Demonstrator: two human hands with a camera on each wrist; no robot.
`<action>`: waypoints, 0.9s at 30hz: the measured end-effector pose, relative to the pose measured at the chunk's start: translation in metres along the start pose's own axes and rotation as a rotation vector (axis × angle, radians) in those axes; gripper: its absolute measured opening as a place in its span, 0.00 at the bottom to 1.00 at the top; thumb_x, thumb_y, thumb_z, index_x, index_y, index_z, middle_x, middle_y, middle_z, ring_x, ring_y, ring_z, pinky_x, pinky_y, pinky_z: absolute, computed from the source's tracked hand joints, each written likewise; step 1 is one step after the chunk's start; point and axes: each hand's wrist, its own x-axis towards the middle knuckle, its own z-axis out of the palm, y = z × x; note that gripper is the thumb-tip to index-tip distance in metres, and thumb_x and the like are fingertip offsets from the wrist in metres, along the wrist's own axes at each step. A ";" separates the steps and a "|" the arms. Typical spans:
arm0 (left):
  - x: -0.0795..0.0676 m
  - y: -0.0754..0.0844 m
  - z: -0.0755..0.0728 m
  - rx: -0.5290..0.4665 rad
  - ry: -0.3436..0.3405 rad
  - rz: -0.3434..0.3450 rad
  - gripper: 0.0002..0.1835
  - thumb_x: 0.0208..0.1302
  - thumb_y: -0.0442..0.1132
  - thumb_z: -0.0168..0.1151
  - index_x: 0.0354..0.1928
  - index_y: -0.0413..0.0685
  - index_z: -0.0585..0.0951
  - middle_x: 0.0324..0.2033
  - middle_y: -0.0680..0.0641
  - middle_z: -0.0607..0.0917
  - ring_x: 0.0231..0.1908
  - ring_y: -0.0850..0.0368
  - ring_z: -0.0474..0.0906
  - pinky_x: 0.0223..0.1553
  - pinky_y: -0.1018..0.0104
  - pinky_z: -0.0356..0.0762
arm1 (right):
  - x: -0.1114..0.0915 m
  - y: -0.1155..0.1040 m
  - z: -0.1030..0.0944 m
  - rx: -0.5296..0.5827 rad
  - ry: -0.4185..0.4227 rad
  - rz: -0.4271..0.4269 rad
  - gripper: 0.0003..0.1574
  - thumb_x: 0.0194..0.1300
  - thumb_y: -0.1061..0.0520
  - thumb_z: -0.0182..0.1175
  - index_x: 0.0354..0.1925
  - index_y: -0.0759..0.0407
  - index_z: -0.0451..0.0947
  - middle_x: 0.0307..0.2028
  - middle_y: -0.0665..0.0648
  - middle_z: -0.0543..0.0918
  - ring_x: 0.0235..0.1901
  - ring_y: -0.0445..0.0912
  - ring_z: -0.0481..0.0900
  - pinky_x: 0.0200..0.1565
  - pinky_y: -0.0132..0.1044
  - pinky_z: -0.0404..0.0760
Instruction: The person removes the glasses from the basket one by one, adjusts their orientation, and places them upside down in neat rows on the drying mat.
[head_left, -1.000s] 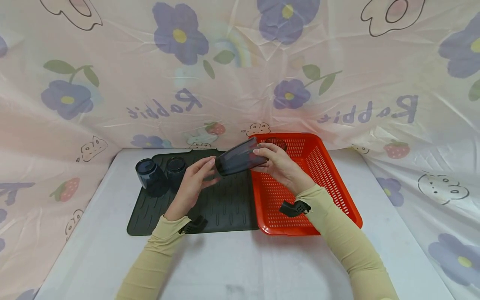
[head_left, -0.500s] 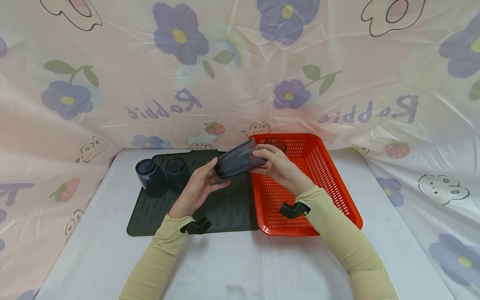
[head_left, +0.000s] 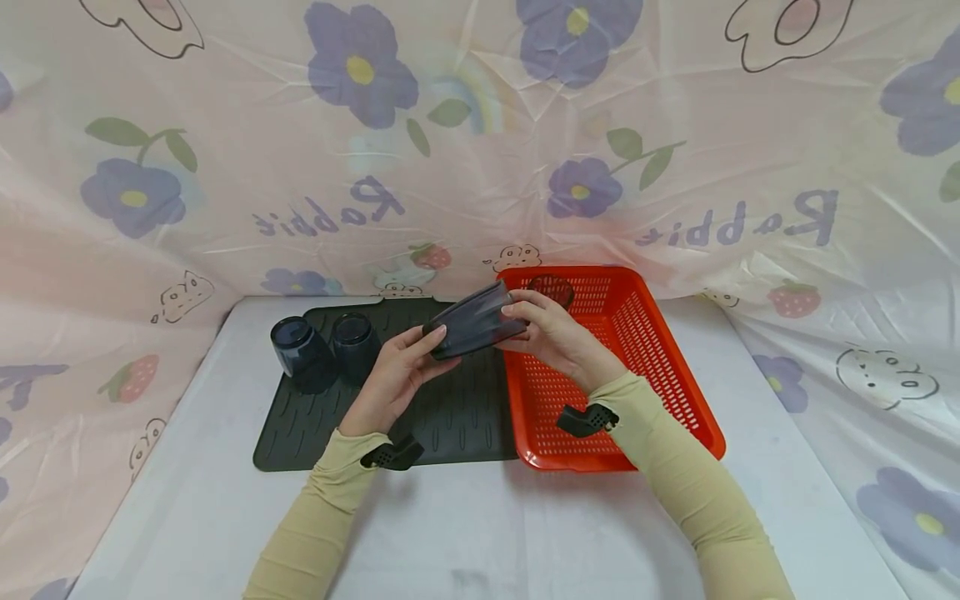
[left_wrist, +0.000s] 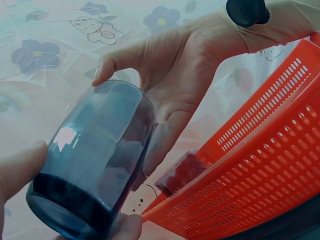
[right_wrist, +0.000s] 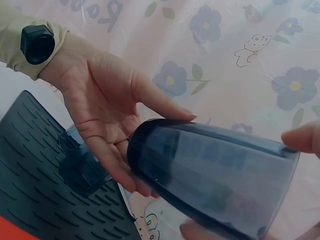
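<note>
white table [head_left: 562, 533]; left hand [head_left: 392, 377], right hand [head_left: 561, 335] part-curled, gripping glass [head_left: 476, 323].

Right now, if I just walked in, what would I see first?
Probably the bright red basket on the right. Next, the dark glass held tilted in the middle, its base in the left hand and its rim in the right hand. Then maybe two more glasses, side by side on the left part of the black mat.
</note>
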 end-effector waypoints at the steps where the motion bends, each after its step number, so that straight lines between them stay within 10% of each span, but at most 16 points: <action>1: 0.000 0.000 0.000 0.004 0.008 0.004 0.28 0.62 0.38 0.67 0.61 0.33 0.71 0.50 0.39 0.78 0.45 0.50 0.82 0.51 0.53 0.77 | 0.000 0.000 0.000 -0.003 -0.002 0.004 0.18 0.64 0.61 0.55 0.52 0.58 0.66 0.48 0.58 0.74 0.41 0.51 0.80 0.58 0.56 0.70; 27: -0.002 0.006 -0.005 0.040 0.014 0.138 0.21 0.64 0.34 0.63 0.58 0.40 0.73 0.49 0.41 0.76 0.44 0.51 0.82 0.49 0.51 0.78 | -0.003 -0.003 -0.004 -0.016 -0.067 0.081 0.21 0.65 0.61 0.54 0.57 0.59 0.67 0.48 0.57 0.77 0.48 0.51 0.78 0.59 0.61 0.66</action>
